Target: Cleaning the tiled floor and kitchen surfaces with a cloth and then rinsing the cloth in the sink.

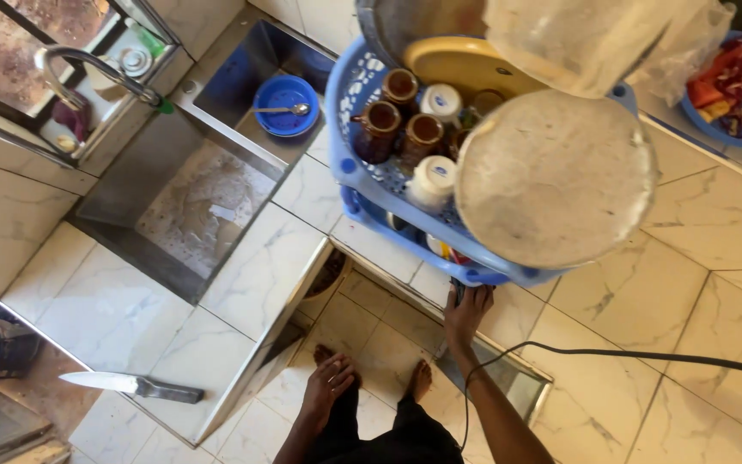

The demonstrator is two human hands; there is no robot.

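Nearest to us a round grey lid (556,176) leans on the front of a blue dish rack (347,163), and above it a clear plastic bag (594,39) hangs across the top edge. Going from the left, we see a knife (130,384) lying flat on the marble counter (105,301), its blade pointing left. Beyond it sits a steel sink (208,202) with a curved tap (88,69), and a blue bowl (285,105) with a spoon (281,109) rests in the far basin. Our left hand (330,382) hangs low over the tiled floor, fingers loosely spread and holding nothing, near our bare feet (418,378). Our right hand (467,311) reaches up beneath the rack's lower front edge, fingers touching something dark there; we cannot tell whether they are closed on it. Inside the rack stand brown cups (401,116) and white cups (440,101), with a yellow plate (457,62) behind them. A black cable (646,355) runs off to the right, and a blue bowl of red vegetables (736,82) sits at the far right.
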